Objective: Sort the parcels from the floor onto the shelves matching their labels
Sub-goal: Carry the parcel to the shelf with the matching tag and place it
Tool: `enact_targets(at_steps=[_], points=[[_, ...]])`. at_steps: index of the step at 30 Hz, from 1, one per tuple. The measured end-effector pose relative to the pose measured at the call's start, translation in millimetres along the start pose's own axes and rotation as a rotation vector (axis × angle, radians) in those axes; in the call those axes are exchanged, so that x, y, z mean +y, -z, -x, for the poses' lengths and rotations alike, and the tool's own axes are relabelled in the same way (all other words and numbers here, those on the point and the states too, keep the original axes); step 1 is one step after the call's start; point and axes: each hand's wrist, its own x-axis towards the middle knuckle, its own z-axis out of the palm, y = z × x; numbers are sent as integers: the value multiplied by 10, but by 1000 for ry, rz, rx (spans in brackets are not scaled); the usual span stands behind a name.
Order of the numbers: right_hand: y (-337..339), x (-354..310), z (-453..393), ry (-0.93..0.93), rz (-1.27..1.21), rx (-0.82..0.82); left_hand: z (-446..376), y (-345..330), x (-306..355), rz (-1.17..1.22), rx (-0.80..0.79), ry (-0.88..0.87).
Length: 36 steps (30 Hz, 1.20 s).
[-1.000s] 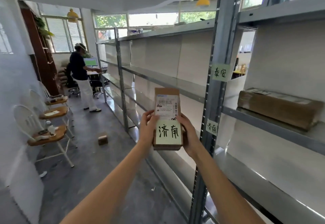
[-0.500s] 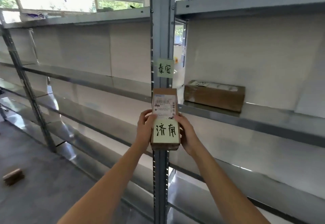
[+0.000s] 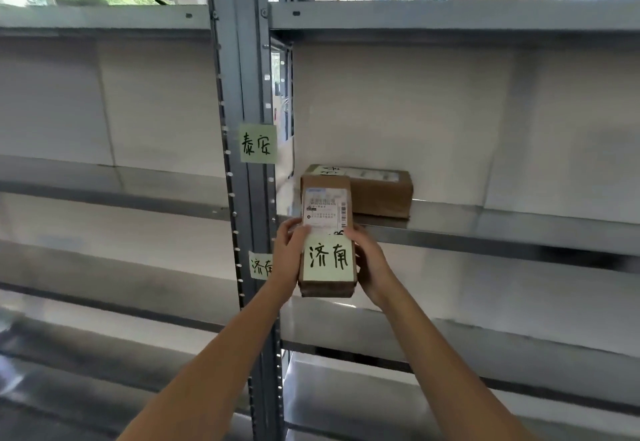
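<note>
Both hands hold one small brown cardboard parcel (image 3: 327, 236) upright in front of the grey metal shelving. The left hand (image 3: 288, 258) grips its left edge, thumb lying over the front face just beside the printed label; the right hand (image 3: 370, 264) grips the right edge, fingers wrapped behind and thumb at the front corner.

The parcel's upper half carries a white shipping label (image 3: 325, 210) with a blue strip at the top, rows of small print too fine to read, and a barcode down its right side. Below it a pale green note (image 3: 328, 258) covers the lower half, handwritten in black marker with 济南.

The same two characters appear on a pale green tag (image 3: 260, 265) stuck to the grey upright post (image 3: 242, 94), just left of the left hand, which hides part of the second character. Higher on the post, another green tag (image 3: 258, 144) reads 泰安, at the level of the shelf bay above.

On the shelf (image 3: 485, 229) behind the held parcel lies a second, longer brown parcel (image 3: 377, 191), flat against the white back panel. Its top bears a white label and a green note with black strokes, both seen too obliquely to read. The held parcel overlaps its left end in view; whether they touch cannot be told. The held parcel's lower end hangs in front of the bay beneath that shelf, level with the 济南 tag.
</note>
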Motion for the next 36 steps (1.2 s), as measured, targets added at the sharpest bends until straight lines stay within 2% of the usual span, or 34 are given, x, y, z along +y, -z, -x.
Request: enact_targets(at_steps=[14, 26, 36], points=[[-511, 273, 284, 17, -41, 211, 52, 528, 114, -17, -232, 66], [-320, 637, 614, -42, -56, 229, 289, 655, -313, -9, -288, 95], [-143, 769, 665, -57, -25, 249, 491, 578, -590, 29, -262, 102]])
